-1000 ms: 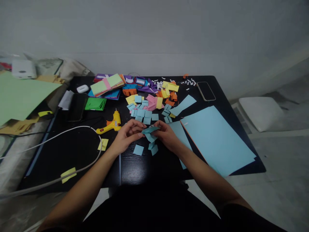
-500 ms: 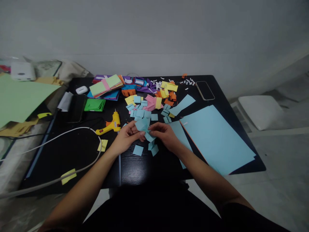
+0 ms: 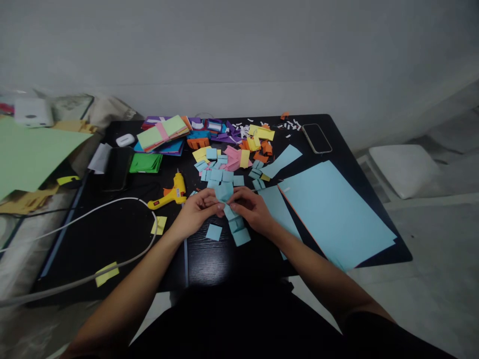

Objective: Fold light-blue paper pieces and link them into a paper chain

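Observation:
Both hands meet over the middle of the black table (image 3: 112, 239). My left hand (image 3: 196, 210) and my right hand (image 3: 251, 209) pinch a small light blue paper piece (image 3: 224, 192) between their fingertips, held upright just above the table. Below them lie loose light blue paper squares (image 3: 239, 232), one more (image 3: 214, 232) a little to the left. A heap of cut blue squares (image 3: 220, 173) lies just beyond the hands.
A yellow glue gun (image 3: 172, 192) lies left of the hands with a white cable (image 3: 93, 209) looping away. Large blue sheets (image 3: 333, 214) cover the right side. Coloured paper stacks (image 3: 164, 132), a phone (image 3: 316, 138) and an earbud case (image 3: 124, 140) sit at the back.
The blue piece was turned from lying flat between the hands to standing upright, and both hands shifted slightly away from me. The loose squares below now show more fully.

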A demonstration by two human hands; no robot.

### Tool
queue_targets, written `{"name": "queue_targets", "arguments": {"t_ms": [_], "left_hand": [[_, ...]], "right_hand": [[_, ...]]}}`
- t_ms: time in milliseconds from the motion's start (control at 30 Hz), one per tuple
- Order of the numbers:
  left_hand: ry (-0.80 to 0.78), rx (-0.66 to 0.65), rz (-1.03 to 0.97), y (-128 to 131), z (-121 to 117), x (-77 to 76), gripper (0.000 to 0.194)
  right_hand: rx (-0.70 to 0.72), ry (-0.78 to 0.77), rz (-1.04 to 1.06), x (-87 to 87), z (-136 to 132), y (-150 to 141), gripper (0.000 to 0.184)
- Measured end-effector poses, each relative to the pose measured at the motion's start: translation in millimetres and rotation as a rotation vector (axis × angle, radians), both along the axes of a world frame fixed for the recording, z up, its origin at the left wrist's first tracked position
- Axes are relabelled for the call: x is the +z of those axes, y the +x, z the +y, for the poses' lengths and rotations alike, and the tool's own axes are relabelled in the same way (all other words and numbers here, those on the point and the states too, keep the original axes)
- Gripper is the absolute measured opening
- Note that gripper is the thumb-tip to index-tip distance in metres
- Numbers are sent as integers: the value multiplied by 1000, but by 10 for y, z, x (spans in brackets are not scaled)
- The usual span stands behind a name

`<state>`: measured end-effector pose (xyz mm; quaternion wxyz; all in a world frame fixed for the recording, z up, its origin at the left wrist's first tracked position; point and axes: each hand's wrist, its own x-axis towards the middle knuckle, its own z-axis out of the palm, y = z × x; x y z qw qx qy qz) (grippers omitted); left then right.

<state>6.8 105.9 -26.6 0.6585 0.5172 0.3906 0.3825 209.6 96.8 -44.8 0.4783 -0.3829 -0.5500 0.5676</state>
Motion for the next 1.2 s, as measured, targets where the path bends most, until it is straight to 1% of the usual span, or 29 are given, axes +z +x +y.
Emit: {"name": "queue_targets", "arguments": {"t_ms": [67, 133, 200, 233, 267, 333, 400, 433, 500, 567, 700, 767, 800, 900, 1033, 1200], "left_hand": [[-56, -27, -17, 5, -5, -18, 38], [-114, -64, -29, 11, -14, -35, 42], [-155, -92, -32, 15, -27, -45, 45], [-167, -101, -32, 17, -33, -47, 46], [-177, -111, -30, 18, -37, -48, 46], [-183, -127, -21, 20, -42, -48, 46], [-172, -124, -7, 21, -38, -50, 45], [-165, -118, 1, 21, -34, -52, 43], [-140, -99, 19, 20, -23, -54, 37], [-102, -68, 27, 17, -12, -52, 31], [-20, 54, 4, 5, 1, -37, 30], [6, 106, 11, -6, 1, -34, 31], [15, 121, 19, -12, -1, -34, 31], [35, 117, 32, -13, -14, -38, 33], [73, 59, 63, 30, -46, -36, 29], [88, 81, 133, 88, -71, -24, 32]], "right_hand": [[-31, -45, 62, -17, -1, -20, 25], [-45, -110, 114, -33, 9, -29, 47], [-49, -143, 109, -42, 25, -22, 68], [-46, -149, 87, -44, 32, -15, 73], [-47, -146, 56, -45, 38, -8, 74], [-77, -114, -16, -43, 40, -2, 67], [-121, -68, -78, -34, 29, -8, 56], [-133, -56, -87, -27, 21, -14, 51], [-128, -75, -38, -9, 12, -24, 45], [-100, -167, 78, 9, 21, -25, 42], [-27, -470, 329, 19, 78, -7, 36], [-11, -562, 365, 17, 90, -8, 34], [-13, -571, 351, 17, 87, -12, 33], [-35, -489, 246, 18, 56, -28, 30], [-73, -338, 129, -6, 33, -35, 30], [-37, -234, 65, -54, 44, -33, 31]]}}
